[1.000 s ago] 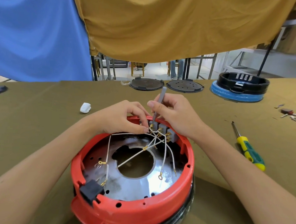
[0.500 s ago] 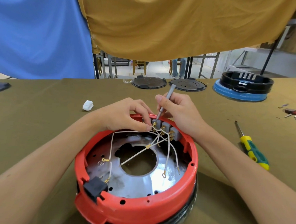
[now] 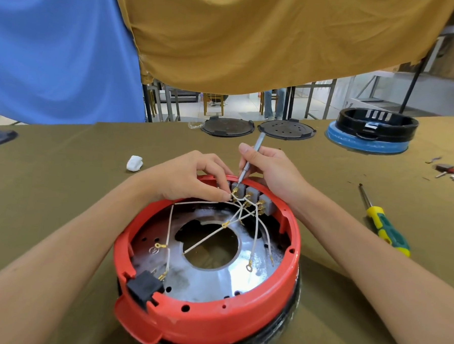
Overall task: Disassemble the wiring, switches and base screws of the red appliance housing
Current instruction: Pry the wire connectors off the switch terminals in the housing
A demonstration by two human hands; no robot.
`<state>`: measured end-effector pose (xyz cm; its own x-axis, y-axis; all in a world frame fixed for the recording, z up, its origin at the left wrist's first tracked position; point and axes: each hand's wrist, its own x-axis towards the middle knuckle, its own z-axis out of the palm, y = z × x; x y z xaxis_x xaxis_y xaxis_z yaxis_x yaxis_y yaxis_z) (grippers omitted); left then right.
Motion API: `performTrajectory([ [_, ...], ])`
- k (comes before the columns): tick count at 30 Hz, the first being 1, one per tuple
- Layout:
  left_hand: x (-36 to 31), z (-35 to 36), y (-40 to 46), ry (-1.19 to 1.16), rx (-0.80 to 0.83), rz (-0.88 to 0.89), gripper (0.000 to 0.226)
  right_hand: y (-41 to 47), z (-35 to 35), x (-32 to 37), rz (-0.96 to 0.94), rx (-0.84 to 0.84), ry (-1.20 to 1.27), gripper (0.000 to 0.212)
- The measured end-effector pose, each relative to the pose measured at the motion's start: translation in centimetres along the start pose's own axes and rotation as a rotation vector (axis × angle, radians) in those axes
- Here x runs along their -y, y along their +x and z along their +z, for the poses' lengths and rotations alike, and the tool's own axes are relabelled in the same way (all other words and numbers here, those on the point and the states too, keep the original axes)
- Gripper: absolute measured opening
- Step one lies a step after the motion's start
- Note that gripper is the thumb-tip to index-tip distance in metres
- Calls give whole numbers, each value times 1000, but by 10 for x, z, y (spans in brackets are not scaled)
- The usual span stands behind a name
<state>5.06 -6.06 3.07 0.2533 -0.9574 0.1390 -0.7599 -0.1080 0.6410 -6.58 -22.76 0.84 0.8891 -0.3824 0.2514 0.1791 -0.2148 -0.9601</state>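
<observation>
Left hand [image 3: 194, 178] pinched a limp wire [image 3: 200, 202]; right hand [image 3: 270, 171] gripped the thin probe [image 3: 249, 160] at the stiff switch [image 3: 237, 189]

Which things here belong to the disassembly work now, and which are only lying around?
In use: red housing, grey switches, white wires, thin grey tool, both hands.
Lying about: yellow-green screwdriver, white lump, two black discs, blue-black housing.

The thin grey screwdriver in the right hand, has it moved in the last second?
Yes. The thin grey screwdriver now leans further right, its top toward the perforated black disc; its tip remains at the leftmost grey switch.
</observation>
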Motion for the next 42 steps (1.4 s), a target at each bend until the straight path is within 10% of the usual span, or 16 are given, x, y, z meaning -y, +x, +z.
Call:
performTrajectory([
  [16, 1, 0, 0, -18, -4, -7, 3, -6, 1, 9, -294, -6, -188, 28],
  [42, -1, -1, -1, -18, 11, -5, 4, -4, 2, 7, -39, 12, -96, 41],
])
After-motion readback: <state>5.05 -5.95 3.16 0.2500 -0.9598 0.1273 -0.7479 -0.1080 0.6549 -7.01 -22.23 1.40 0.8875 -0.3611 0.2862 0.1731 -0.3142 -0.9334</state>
